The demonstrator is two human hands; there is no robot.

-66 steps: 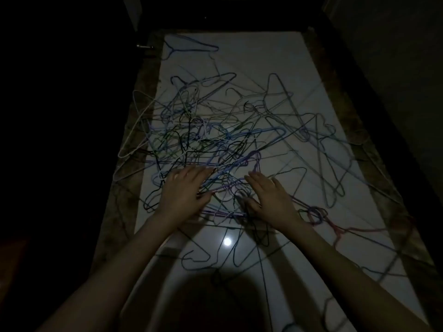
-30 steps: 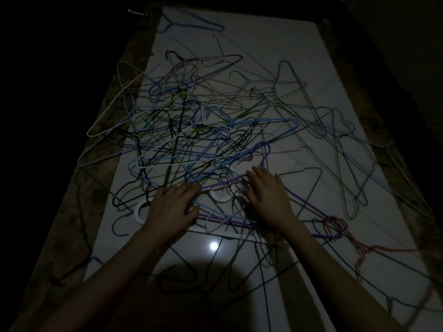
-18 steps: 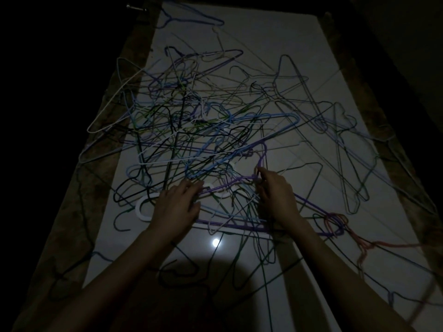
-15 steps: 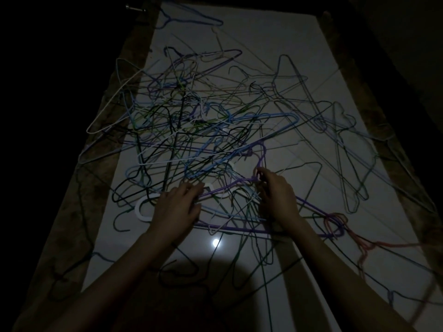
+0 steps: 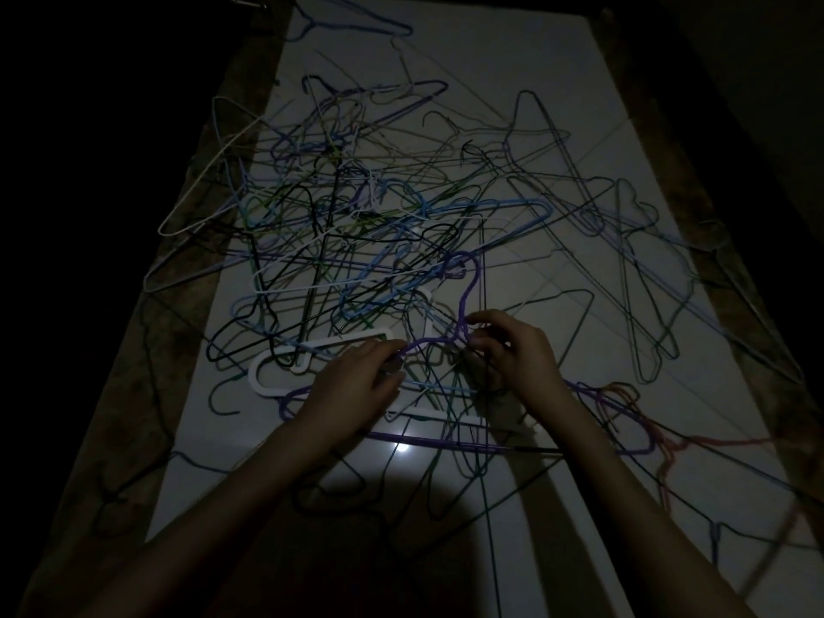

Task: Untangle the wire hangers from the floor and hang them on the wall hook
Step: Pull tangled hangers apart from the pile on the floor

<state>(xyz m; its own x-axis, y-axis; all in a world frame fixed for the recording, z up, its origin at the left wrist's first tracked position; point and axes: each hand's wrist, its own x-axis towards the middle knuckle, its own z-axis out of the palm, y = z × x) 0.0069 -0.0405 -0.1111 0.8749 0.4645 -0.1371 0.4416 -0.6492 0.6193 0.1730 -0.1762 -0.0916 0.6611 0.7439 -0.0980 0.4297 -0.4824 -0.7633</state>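
A tangled heap of wire hangers [image 5: 356,243] in blue, green, black, white and purple covers the white floor in dim light. A purple hanger [image 5: 468,292] lies near me, its hook curving up into the heap. My right hand [image 5: 517,354] pinches the purple hanger at its neck. My left hand [image 5: 356,381] holds the purple hanger's left shoulder wire. A thick white plastic hanger [image 5: 285,385] lies just left of my left hand, partly under the wires. No wall hook shows.
White glossy floor tiles [image 5: 512,60] run ahead between brown marble borders [image 5: 169,332]. A lone blue hanger [image 5: 356,24] lies at the far end. A reddish hanger [image 5: 669,443] sits at the right. More dark hangers lie by my arms. Both sides are dark.
My hands went from lying flat on the heap to gripping the purple hanger, the right one pinching its neck. The hook has lifted slightly out of the tangle.
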